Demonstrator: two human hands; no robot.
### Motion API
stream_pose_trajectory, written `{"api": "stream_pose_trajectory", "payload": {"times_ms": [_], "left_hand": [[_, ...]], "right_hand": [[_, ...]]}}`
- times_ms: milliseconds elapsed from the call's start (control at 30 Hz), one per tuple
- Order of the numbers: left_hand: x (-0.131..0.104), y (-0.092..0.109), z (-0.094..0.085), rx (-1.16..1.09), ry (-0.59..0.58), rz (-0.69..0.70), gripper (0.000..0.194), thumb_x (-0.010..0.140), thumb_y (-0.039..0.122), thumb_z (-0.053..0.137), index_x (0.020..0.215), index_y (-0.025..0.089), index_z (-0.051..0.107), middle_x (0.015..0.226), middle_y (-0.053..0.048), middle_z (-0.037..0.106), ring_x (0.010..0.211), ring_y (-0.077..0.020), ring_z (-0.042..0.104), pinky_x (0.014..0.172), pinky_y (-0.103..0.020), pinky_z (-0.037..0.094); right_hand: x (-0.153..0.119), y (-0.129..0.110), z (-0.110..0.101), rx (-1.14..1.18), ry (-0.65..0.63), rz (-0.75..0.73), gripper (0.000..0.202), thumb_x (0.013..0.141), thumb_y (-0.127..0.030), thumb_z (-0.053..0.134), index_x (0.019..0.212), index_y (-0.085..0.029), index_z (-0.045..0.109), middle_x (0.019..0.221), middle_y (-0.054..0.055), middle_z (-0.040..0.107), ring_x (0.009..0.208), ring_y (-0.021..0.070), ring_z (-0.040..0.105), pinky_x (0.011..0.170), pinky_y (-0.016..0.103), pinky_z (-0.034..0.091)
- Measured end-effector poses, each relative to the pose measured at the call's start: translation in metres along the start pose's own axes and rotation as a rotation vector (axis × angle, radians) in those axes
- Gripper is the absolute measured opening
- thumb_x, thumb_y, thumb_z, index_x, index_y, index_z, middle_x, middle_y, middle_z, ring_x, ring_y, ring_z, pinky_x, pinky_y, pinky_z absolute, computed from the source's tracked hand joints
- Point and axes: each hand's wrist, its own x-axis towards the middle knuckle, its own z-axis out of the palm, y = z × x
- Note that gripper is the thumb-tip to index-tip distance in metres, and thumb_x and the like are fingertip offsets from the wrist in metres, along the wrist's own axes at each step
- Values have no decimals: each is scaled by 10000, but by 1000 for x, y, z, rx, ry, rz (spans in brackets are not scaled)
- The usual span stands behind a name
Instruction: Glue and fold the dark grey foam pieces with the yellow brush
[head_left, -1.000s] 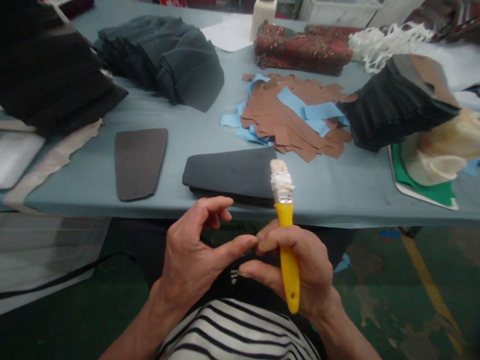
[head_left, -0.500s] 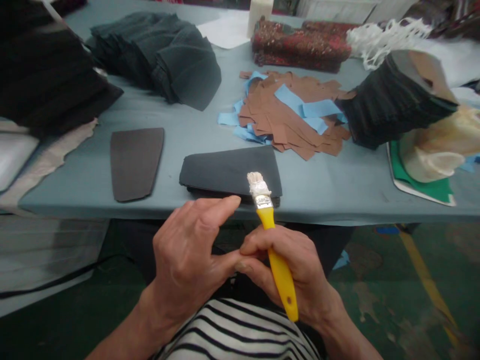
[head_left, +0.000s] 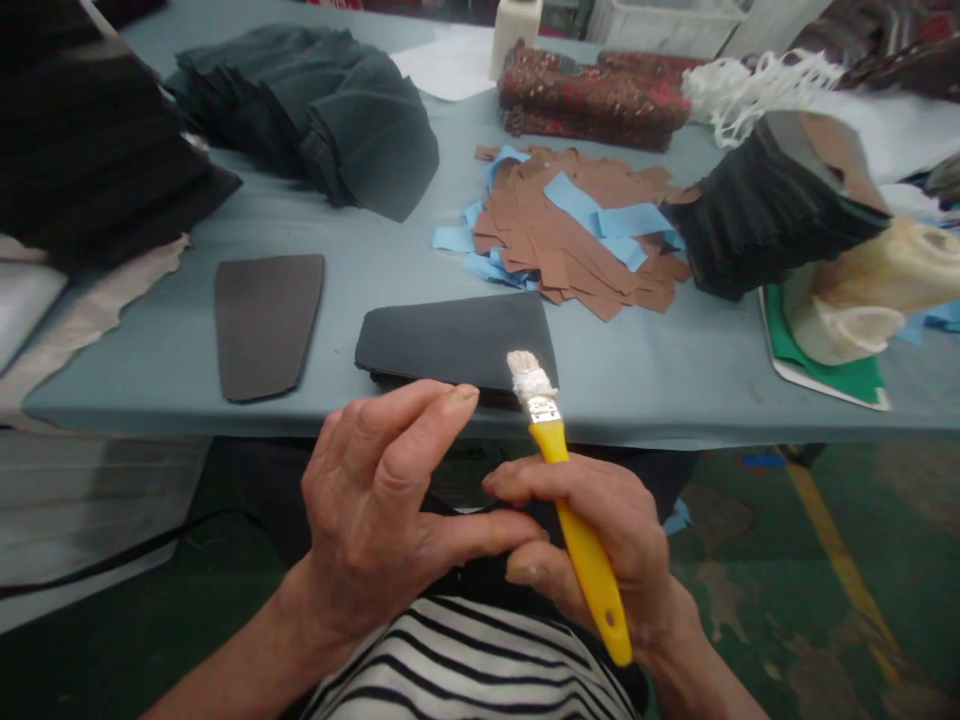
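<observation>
A yellow-handled paintbrush point(head_left: 574, 510) rests in my right hand point(head_left: 607, 530), its bristles up and coated with a whitish substance. My left hand point(head_left: 390, 490) holds nothing; its fingers are apart, and the thumb reaches across to the right hand's fingertips. Both hands are in front of the table edge, over my lap. Just beyond them lies a stack of dark grey tapered pieces point(head_left: 450, 340), with the brush tip in front of its right end. Left of that stack, a grey-brown tapered piece point(head_left: 268, 325) lies flat.
Brown strips with blue ones point(head_left: 577, 235) are heaped mid-table. Dark stacks stand at the left point(head_left: 97, 150), back left point(head_left: 315, 110) and right point(head_left: 772, 210). A cream container point(head_left: 840, 315) lies on a green-and-white sheet point(head_left: 795, 345). A patterned roll point(head_left: 592, 100) is behind.
My right hand and the brush have shifted slightly right. The left thumb has stretched further right, and the right finger and thumb have parted. The view has shifted a little.
</observation>
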Motion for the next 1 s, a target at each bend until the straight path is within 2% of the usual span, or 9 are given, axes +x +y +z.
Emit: {"api": "stream_pose_trajectory", "payload": {"times_ms": [67, 133, 200, 400, 500, 600, 700, 867, 1000], "left_hand": [[-2, -2, 2, -15, -4, -10, 729, 900, 593, 797, 1458, 223, 508, 1272, -128, 724, 1132, -281, 723, 992, -422, 579], [-4, -3, 4, -48, -19, -31, 604, 964, 458, 758, 1458, 206, 519, 1310, -143, 708, 1173, -282, 706, 1006, -418, 567], [-7, -4, 6, -82, -40, -92, 572, 965, 404, 754, 1453, 203, 533, 1343, -146, 690, 1207, -288, 688, 1018, -415, 554], [-17, -1, 6, -306, -156, -522, 828, 818, 697, 819, 1475, 282, 531, 1340, -64, 683, 1009, -191, 657, 935, -331, 565], [-21, -1, 4, -476, -194, -701, 869, 749, 745, 845, 1467, 356, 547, 1342, -11, 691, 1021, -172, 643, 943, -302, 548], [-24, -2, 2, -598, -209, -790, 849, 739, 751, 848, 1455, 395, 564, 1348, 12, 688, 1049, -169, 638, 954, -294, 534], [-24, -4, 1, -526, -185, -729, 862, 747, 719, 866, 1475, 384, 549, 1360, 6, 683, 1057, -170, 636, 958, -290, 528], [-20, -5, 1, -287, -121, -490, 935, 746, 657, 903, 1519, 323, 496, 1381, -39, 664, 1149, -212, 642, 1017, -321, 532], [-22, -5, 5, -229, -90, -415, 845, 828, 545, 878, 1527, 286, 480, 1410, -80, 639, 1227, -250, 638, 1051, -353, 535]], "right_hand": [[2, -2, 3, -50, -64, -43, 274, 1078, -458, 623, 1067, -189, 669, 856, 34, 799, 639, 152, 725, 613, 287, 577], [4, -4, 6, -84, -114, -85, 152, 1089, -320, 616, 1035, -187, 664, 863, 34, 802, 655, 144, 735, 621, 276, 578], [6, -6, 8, -105, -91, -109, 106, 1082, -244, 620, 995, -192, 650, 890, 34, 812, 719, 144, 774, 668, 261, 600], [3, -3, 5, -124, 117, -64, 336, 1054, -405, 688, 817, -219, 541, 862, 16, 813, 755, 117, 799, 693, 202, 608], [3, -2, 1, -127, 157, -95, 322, 1067, -393, 661, 816, -220, 557, 825, 33, 807, 755, 142, 807, 685, 217, 623], [7, -3, 1, -100, 155, -117, 242, 1074, -353, 648, 879, -218, 602, 791, 25, 798, 740, 148, 806, 682, 223, 633], [11, -1, 2, -93, 106, -120, 232, 1078, -421, 631, 986, -209, 649, 863, 41, 817, 771, 165, 814, 706, 243, 649], [12, 4, 5, -158, 27, -143, 354, 1068, -540, 598, 1043, -190, 636, 884, 58, 816, 773, 178, 812, 726, 269, 649], [12, 3, 9, -159, -40, -160, 246, 1088, -422, 617, 1020, -187, 637, 839, 33, 793, 691, 153, 774, 661, 269, 627]]}}
